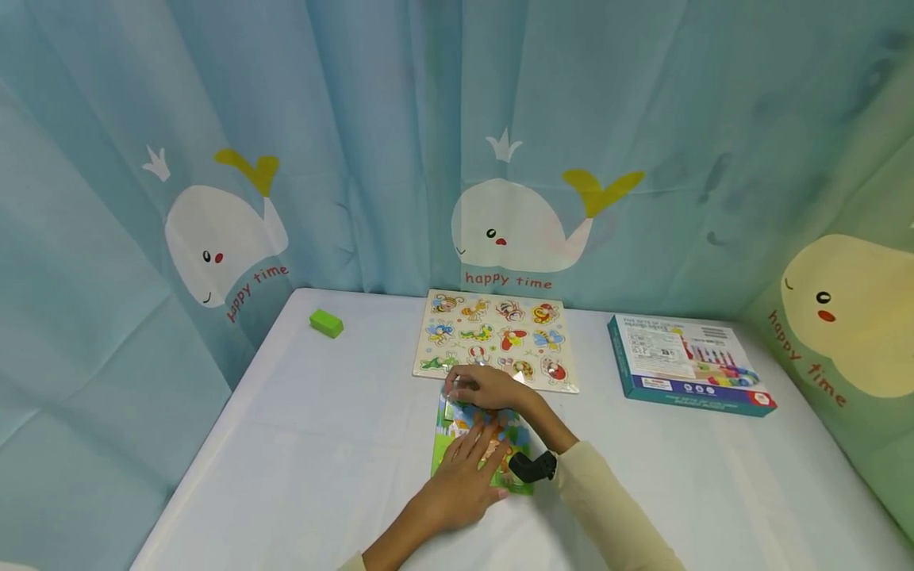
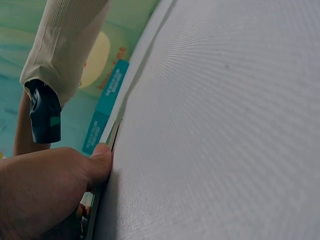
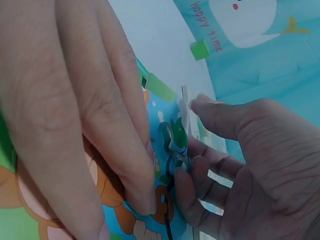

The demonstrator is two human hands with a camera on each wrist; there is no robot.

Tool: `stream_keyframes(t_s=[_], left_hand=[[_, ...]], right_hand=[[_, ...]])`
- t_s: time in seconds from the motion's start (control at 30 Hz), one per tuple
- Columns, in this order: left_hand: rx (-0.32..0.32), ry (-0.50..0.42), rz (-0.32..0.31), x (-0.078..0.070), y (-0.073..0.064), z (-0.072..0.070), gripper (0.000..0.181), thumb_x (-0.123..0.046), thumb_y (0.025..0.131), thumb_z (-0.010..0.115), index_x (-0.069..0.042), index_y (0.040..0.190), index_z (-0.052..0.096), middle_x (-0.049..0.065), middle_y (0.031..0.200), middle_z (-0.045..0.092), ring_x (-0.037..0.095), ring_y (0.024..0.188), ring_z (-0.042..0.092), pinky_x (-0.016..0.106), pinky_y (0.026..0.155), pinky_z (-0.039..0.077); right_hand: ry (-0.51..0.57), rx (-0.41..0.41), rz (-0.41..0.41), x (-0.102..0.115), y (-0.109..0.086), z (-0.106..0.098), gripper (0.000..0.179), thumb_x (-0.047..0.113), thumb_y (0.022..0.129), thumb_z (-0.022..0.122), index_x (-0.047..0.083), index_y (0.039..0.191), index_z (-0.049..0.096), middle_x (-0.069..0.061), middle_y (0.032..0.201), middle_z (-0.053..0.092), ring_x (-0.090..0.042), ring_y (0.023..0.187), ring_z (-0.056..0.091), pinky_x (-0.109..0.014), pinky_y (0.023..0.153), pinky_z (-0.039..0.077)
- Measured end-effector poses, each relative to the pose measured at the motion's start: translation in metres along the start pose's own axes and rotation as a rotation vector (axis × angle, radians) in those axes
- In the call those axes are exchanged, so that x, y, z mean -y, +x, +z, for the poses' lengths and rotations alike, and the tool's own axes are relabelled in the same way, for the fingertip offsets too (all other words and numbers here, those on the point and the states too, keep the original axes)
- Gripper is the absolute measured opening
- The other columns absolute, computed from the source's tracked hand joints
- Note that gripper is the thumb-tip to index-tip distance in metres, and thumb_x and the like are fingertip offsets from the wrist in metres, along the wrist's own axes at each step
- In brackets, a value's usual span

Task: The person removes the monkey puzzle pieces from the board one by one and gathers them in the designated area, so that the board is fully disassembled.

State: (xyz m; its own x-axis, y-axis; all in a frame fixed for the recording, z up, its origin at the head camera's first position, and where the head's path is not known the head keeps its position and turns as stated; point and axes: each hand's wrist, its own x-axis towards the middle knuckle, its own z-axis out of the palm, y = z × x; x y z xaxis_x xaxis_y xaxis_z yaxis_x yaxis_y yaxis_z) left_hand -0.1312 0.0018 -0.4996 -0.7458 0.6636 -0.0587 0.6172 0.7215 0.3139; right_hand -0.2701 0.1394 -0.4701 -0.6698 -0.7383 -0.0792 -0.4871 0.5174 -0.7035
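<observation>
A jigsaw puzzle board (image 1: 442, 460) with a green rim and cartoon animals lies on the table in front of me. My left hand (image 1: 460, 488) rests across it with fingers spread and straight; in the left wrist view its thumb (image 2: 102, 160) lies along the board's near edge. My right hand (image 1: 489, 387) is at the far end, beyond the left fingertips. In the right wrist view its curled fingers hold the edge of a blue and green puzzle piece (image 3: 161, 89). That piece sits raised and slightly askew over the board, with dark gaps along its side.
Just behind the puzzle lies a wooden board of insect pictures (image 1: 493, 333), its near edge overlapped by my right hand. A green block (image 1: 326, 323) stands at the back left. A teal box (image 1: 689, 365) lies at the right. Whale-print curtains (image 1: 385, 159) enclose the white table (image 1: 300, 460).
</observation>
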Motion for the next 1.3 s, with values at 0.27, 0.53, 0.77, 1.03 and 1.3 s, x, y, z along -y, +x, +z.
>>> stream_keyframes(t_s=[0.27, 0.53, 0.77, 1.03, 1.3], left_hand=[[0.002, -0.003, -0.003, 0.000, 0.000, 0.000, 0.069, -0.049, 0.101, 0.041, -0.018, 0.158, 0.017, 0.010, 0.166, 0.001, 0.030, 0.153, 0.000, 0.052, 0.119, 0.021], [-0.011, 0.028, -0.005, -0.001, -0.001, 0.004, 0.069, -0.051, 0.101, 0.039, -0.018, 0.158, 0.018, 0.010, 0.166, 0.002, 0.031, 0.153, -0.001, 0.052, 0.118, 0.022], [-0.013, 0.046, -0.003, -0.001, 0.000, 0.004, 0.067, -0.051, 0.102, 0.037, -0.017, 0.157, 0.020, 0.010, 0.166, 0.004, 0.031, 0.153, 0.000, 0.050, 0.119, 0.021], [-0.008, 0.073, -0.003, -0.001, -0.002, 0.003, 0.065, -0.051, 0.102, 0.036, -0.018, 0.157, 0.022, 0.011, 0.165, 0.008, 0.029, 0.153, 0.005, 0.048, 0.118, 0.022], [-0.020, 0.076, 0.004, 0.000, -0.003, 0.001, 0.066, -0.052, 0.102, 0.037, -0.019, 0.157, 0.021, 0.009, 0.166, 0.004, 0.030, 0.153, 0.002, 0.048, 0.119, 0.021]], right_hand=[[0.044, -0.023, 0.022, -0.001, -0.006, 0.001, 0.019, 0.014, 0.097, 0.061, 0.005, 0.113, 0.062, -0.004, 0.084, 0.064, -0.009, 0.067, 0.057, -0.023, 0.066, 0.048], [0.042, -0.021, 0.076, -0.007, -0.009, 0.003, 0.017, 0.021, 0.096, 0.062, 0.006, 0.100, 0.067, -0.001, 0.080, 0.067, -0.005, 0.062, 0.055, -0.022, 0.064, 0.050], [0.115, -0.067, 0.080, -0.011, -0.010, 0.004, 0.018, 0.018, 0.099, 0.057, 0.003, 0.104, 0.063, -0.006, 0.080, 0.067, -0.009, 0.064, 0.058, -0.023, 0.063, 0.050], [0.150, -0.127, 0.085, -0.012, -0.015, 0.002, 0.021, 0.016, 0.101, 0.054, 0.001, 0.110, 0.064, -0.009, 0.083, 0.066, -0.015, 0.069, 0.060, -0.026, 0.064, 0.051], [0.172, -0.146, 0.018, -0.010, -0.022, -0.002, 0.025, 0.008, 0.102, 0.048, 0.000, 0.119, 0.064, -0.014, 0.079, 0.063, -0.012, 0.059, 0.051, -0.025, 0.058, 0.046]])
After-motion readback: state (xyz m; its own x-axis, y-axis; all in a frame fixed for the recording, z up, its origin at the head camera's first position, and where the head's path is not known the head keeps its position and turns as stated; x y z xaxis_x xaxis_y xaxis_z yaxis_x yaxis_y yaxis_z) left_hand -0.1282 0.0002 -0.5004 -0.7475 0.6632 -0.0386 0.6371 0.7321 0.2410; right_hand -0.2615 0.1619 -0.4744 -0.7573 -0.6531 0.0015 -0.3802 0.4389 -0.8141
